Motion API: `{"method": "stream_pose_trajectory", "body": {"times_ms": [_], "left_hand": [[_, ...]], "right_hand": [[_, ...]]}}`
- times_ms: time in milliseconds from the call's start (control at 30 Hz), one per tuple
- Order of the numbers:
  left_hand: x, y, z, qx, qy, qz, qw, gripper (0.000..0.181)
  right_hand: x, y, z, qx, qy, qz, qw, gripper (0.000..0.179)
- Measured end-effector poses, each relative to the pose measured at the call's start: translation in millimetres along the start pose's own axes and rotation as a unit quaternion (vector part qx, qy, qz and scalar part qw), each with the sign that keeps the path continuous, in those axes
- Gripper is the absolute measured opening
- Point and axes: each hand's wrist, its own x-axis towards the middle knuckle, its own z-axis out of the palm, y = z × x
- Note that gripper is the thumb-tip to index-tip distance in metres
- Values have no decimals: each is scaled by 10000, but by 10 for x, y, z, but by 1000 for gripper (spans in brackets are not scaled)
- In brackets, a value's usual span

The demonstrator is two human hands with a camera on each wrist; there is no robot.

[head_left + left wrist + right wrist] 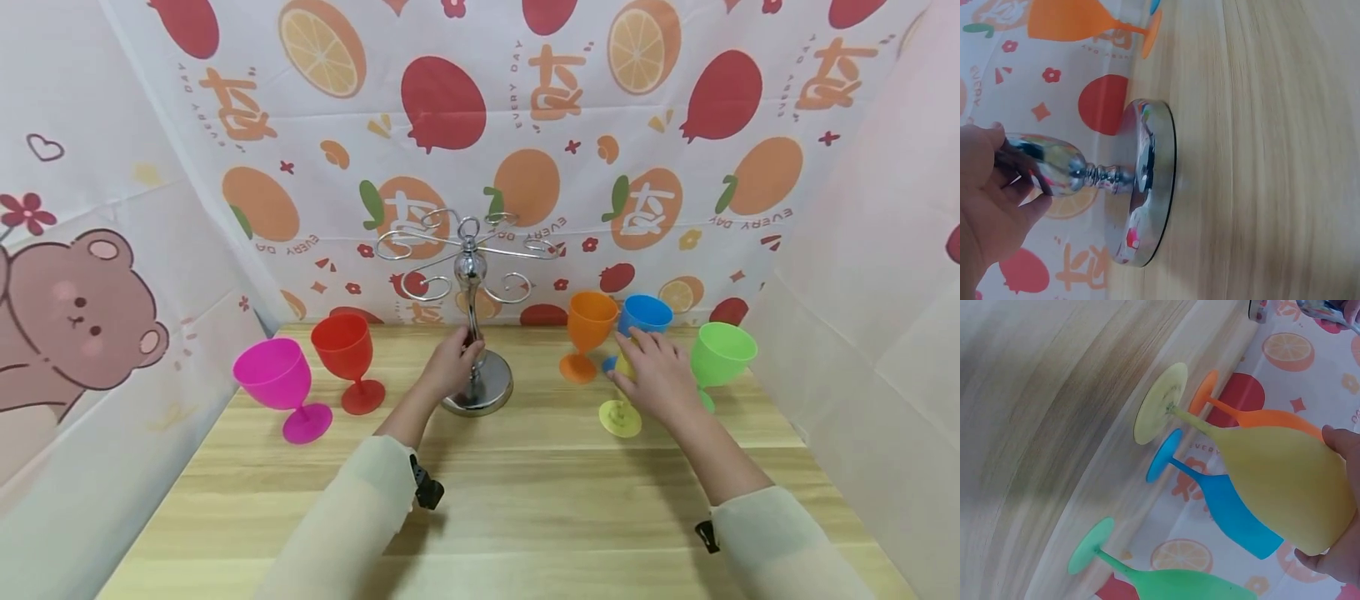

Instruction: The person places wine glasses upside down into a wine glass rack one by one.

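The right hand (662, 377) grasps the yellow goblet (1285, 487), with fingers and thumb on opposite sides of its bowl near the rim; the goblet's stem and foot extend below the hand, and whether the foot touches the worktop (525, 517) cannot be told. The left hand (448, 368) grips the metal stand (470, 268) by its upright stem, just above the round base, which rests on the worktop; the curled wire arms spread above this hand. Around the right hand stand the orange goblet (591, 323), toward the stand; the blue goblet (647, 312), just behind and partly hidden; and the green goblet (723, 354), on the outer side. The magenta goblet (273, 375) and red goblet (343, 346) stand upright left of the left hand.
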Motion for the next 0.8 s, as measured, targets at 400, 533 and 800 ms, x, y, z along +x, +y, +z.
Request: {"method": "stream_pose_trajectory", "body": {"times_ms": [400, 533, 800], "left_hand": [[-134, -36, -77, -113, -125, 165, 9997, 22], [-147, -27, -68, -245, -92, 63, 9996, 25], [-153, -42, -60, -321, -89, 30, 9994, 29]], "right_hand": [[-12, -11, 24, 47, 259, -21, 9997, 64], [-1, -5, 27, 38, 178, 1, 9998, 65], [2, -11, 21, 80, 128, -82, 9999, 65]]}}
